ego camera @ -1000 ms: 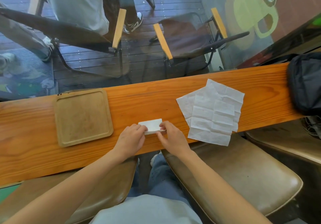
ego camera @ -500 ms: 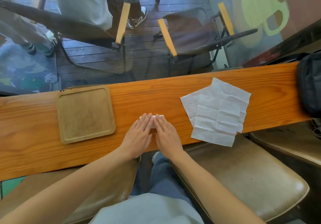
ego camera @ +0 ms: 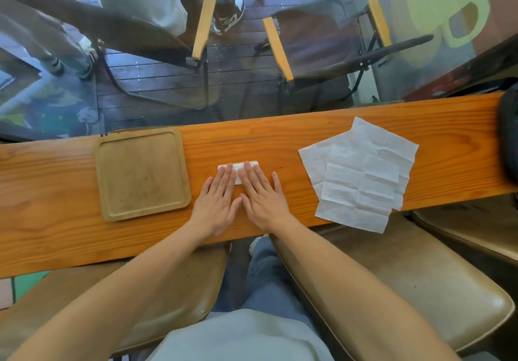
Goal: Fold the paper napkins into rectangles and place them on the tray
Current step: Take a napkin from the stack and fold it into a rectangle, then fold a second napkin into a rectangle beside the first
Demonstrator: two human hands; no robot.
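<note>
A small folded white napkin (ego camera: 238,167) lies on the wooden counter (ego camera: 252,139), mostly covered by my fingers. My left hand (ego camera: 218,203) and my right hand (ego camera: 262,196) lie flat side by side on it, palms down, fingers together and pressing; only its far edge and a strip between the hands show. A square wooden tray (ego camera: 143,172) sits to the left, a short gap from my left hand, with nothing on it. To the right lies a pile of unfolded, creased white napkins (ego camera: 361,172), its near corner hanging over the counter's front edge.
A dark bag (ego camera: 508,136) rests at the counter's far right end. Behind the counter is a glass pane with chairs and people's legs beyond. Padded brown stools (ego camera: 406,290) stand under the counter on both sides of my legs.
A second ago my fingertips pinched the folded napkin at its ends. Both hands have since flattened on top of it and slid slightly forward, pressing it down.
</note>
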